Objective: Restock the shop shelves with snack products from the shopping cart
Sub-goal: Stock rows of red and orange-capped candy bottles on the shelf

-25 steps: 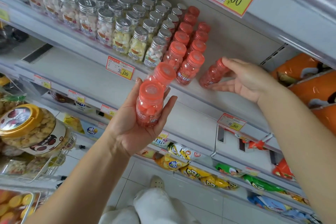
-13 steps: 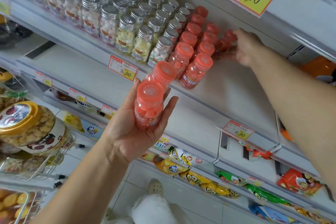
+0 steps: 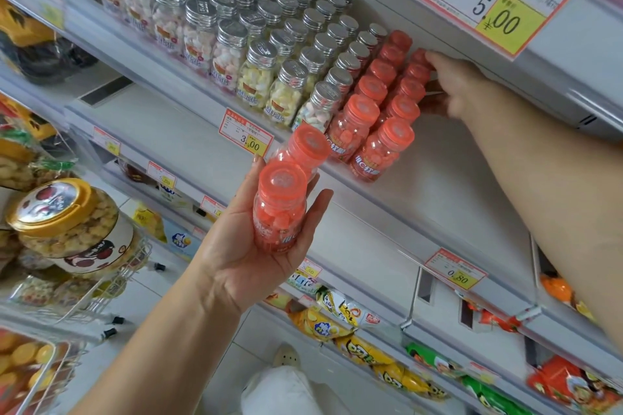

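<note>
Coral-pink plastic everywhere, and the left hand's fingers [image 3: 318,209] curl up one side of a pair of coral-capped bottles [image 3: 281,212] with the thumb on the other side and the palm underneath, more a cradle than a clamp, just below and right of the 3.00 price tag [image 3: 245,137]. The left hand [image 3: 249,256] itself sits palm-up, below the tag. Well up and right of the tag, the right hand's fingertips [image 3: 429,57] meet the cap of the rearmost bottle [image 3: 419,55] in the coral rows [image 3: 374,118]. It's blurred there, so I cannot tell whether they pinch it or just touch it. The right hand [image 3: 462,87] lies along the rows' far flank. On handling, these read as small, stiff, clear bottles of loose sweets, and light, since one palm carries two. The smooth round walls look slippery, and two lying together could roll against each other. I'd take one at a time, by the wide cap from above or round the body under the shoulder. A drop probably wouldn't break one, but a careless nudge could topple the packed rows like dominoes, and the silver-lidded jars [image 3: 256,44] straight above the tag stand touching them. Down and left of the tag is the wire cart [image 3: 111,283], which holds a gold-lidded jar [image 3: 67,222].
</note>
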Available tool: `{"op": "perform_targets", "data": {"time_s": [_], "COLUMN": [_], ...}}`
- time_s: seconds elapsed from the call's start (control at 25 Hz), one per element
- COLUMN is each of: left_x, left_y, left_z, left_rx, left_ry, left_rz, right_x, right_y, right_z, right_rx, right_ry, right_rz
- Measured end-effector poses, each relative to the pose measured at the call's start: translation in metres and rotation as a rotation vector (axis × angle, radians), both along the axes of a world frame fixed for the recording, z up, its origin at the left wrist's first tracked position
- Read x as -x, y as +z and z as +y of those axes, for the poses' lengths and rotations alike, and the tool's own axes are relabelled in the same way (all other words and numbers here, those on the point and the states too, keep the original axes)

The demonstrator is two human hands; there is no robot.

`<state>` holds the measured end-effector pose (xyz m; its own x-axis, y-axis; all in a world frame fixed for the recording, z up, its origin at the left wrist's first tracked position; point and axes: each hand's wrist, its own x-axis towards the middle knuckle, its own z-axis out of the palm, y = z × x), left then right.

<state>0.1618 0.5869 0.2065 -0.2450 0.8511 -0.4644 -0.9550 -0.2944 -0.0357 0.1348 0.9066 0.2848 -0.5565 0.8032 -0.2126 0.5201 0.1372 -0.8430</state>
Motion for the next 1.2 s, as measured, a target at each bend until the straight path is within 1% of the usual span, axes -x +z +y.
{"op": "perform_targets", "data": {"time_s": [0.08,0.16,0.2,0.24,0.28,0.32,0.4,0.44,0.52,0.56,0.6,0.68,0.8,0.88,1.0,1.08,1.2], "left_x": [-0.001,-0.003,-0.004,-0.005,-0.006,-0.008,-0.011,-0.014,-0.019,-0.022,-0.025,-0.031,-0.036,-0.04,-0.043,-0.04,-0.035], "left_y": [0.0,0.0,0.001,0.002,0.003,0.004,0.007,0.009,0.014,0.015,0.017,0.02,0.024,0.027,0.029,0.028,0.024], "left_z": [0.001,0.002,0.003,0.004,0.004,0.003,0.004,0.004,0.006,0.009,0.011,0.016,0.022,0.025,0.028,0.029,0.028], "left_rx": [0.005,0.021,0.031,0.038,0.044,0.05,0.056,0.064,0.085,0.093,0.1,0.12,0.132,0.127,0.142,0.171,0.212], "left_ry": [-0.005,-0.026,-0.044,-0.064,-0.082,-0.101,-0.142,-0.168,-0.233,-0.27,-0.304,-0.346,-0.38,-0.397,-0.408,-0.392,-0.355], "left_rz": [-0.003,0.011,0.022,0.034,0.048,0.064,0.1,0.116,0.164,0.193,0.218,0.25,0.277,0.303,0.302,0.27,0.236], "right_x": [0.0,-0.007,-0.012,-0.022,-0.036,-0.054,-0.093,-0.112,-0.136,-0.142,-0.147,-0.154,-0.163,-0.166,-0.165,-0.162,-0.154], "right_y": [-0.002,-0.006,-0.008,-0.007,-0.007,-0.005,-0.006,-0.005,-0.006,-0.008,-0.009,-0.007,-0.001,0.0,0.002,0.005,0.001], "right_z": [-0.001,0.003,0.005,-0.001,-0.012,-0.033,-0.088,-0.118,-0.158,-0.165,-0.17,-0.172,-0.171,-0.17,-0.158,-0.137,-0.104], "right_rx": [0.002,-0.068,-0.177,-0.341,-0.503,-0.624,-0.687,-0.642,-0.472,-0.385,-0.306,-0.216,-0.141,-0.113,-0.099,-0.142,-0.294], "right_ry": [-0.019,-0.095,-0.154,-0.182,-0.153,-0.117,0.055,0.177,0.428,0.506,0.533,0.524,0.536,0.461,0.256,0.147,0.146], "right_rz": [0.047,0.074,0.089,0.104,0.13,0.188,0.271,0.293,0.263,0.218,0.168,0.128,0.154,0.176,0.254,0.274,0.144]}}
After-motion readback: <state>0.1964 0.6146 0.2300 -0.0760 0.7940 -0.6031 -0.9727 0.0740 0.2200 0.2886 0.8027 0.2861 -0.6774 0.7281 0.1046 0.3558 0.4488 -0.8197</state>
